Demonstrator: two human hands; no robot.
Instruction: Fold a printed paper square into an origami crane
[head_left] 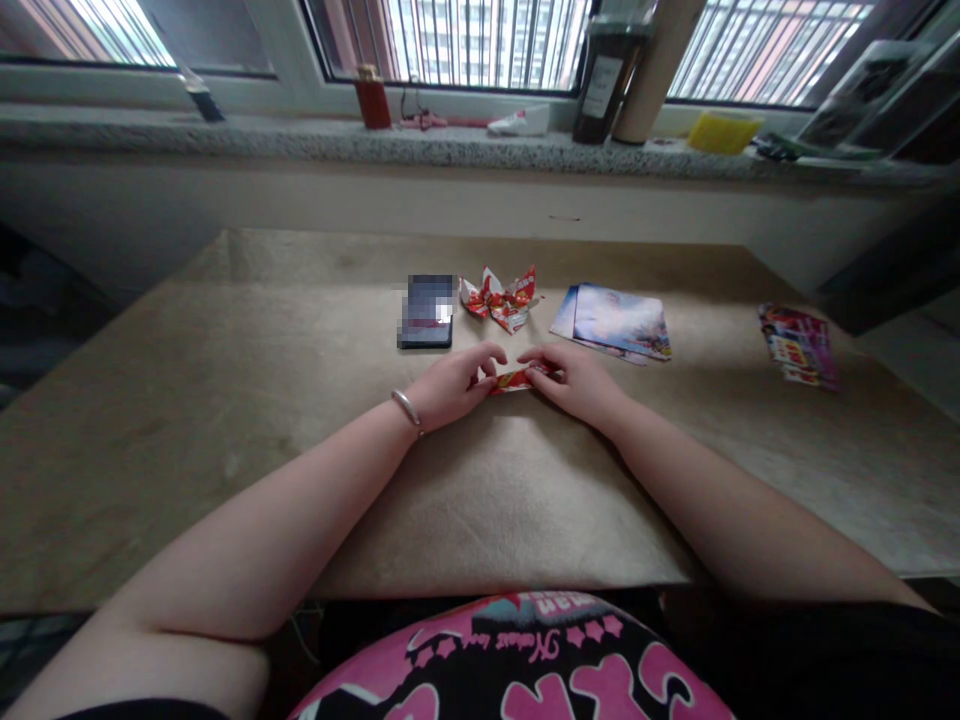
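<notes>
A narrow folded strip of red printed paper (514, 380) lies low over the table between my two hands. My left hand (459, 382), with a silver bangle at the wrist, pinches its left end between thumb and fingers. At the other end, my right hand (574, 380) grips the strip the same way. Just beyond my fingers sits a folded red-and-white paper piece (501, 300) with several pointed petals. To its left lies a dark phone-like device (428, 312), partly blurred out. Parts of the strip are hidden under my fingertips.
A stack of bluish picture sheets (622, 320) rests right of the folded piece. Farther right are colourful printed leaflets (799, 346). Behind the tan table (225, 400), the stone windowsill (285, 140) holds a red container (372, 98), a dark bottle (606, 85) and a yellow sponge-like block (723, 132).
</notes>
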